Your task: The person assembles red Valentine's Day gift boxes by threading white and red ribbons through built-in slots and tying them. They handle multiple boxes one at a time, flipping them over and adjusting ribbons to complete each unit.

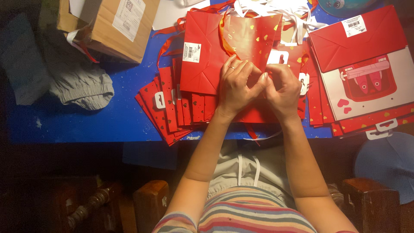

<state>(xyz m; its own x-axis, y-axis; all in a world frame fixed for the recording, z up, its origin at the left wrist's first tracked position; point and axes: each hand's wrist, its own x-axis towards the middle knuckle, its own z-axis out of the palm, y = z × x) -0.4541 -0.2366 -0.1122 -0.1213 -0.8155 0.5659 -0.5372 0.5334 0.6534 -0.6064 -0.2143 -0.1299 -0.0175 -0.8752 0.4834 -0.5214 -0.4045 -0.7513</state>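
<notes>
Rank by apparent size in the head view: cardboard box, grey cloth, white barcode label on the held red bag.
1. Cardboard box and grey cloth: look alike, box partly cropped, so not ranked.
2. White barcode label: clearly smallest.

Left hand (236,84) and right hand (282,86) cover the red gift bag's (215,56) lower middle; what the fingertips pinch is hidden. Cardboard box (114,26) cut by top edge

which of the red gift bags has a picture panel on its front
The red gift bag at the far right: its front has a pale panel with a red picture on it. The other bags, including the one under both hands, are red with small hearts.
</notes>
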